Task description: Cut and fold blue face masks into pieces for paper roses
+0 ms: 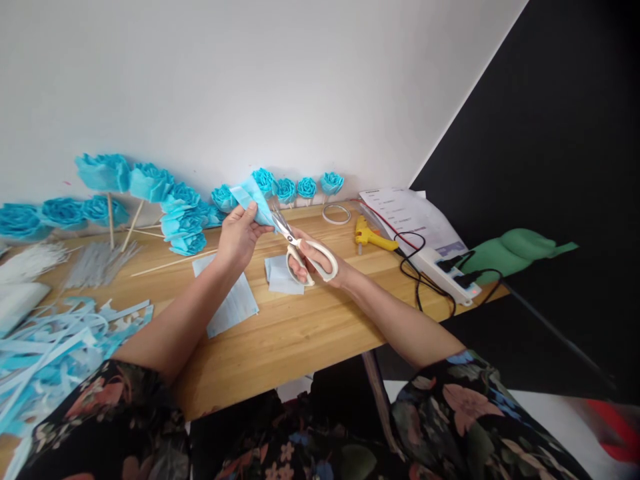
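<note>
Head camera is looking down on a wooden table point(310, 333), where the left hand point(243, 235) is pinching a folded light-blue fabric piece point(251, 197) between thumb and fingers, well above the wood. The right hand point(317, 259) is gripping white-handled scissors point(291, 239), fingers passing through the loops, and the blades are pointing up and leftward at the piece's right-hand edge; whether they are actually biting into it is hard to tell from here. Below, a flat pale-blue sheet point(236, 307) is lying on the table, and a smaller folded sheet point(281, 283) is resting just beside it. Blue handmade flowers point(307, 187) are lining the wall point(280, 87), loose strips point(70, 350) are heaping at far left, and a yellow glue gun point(373, 236) is lying near a white power strip point(443, 272).
</note>
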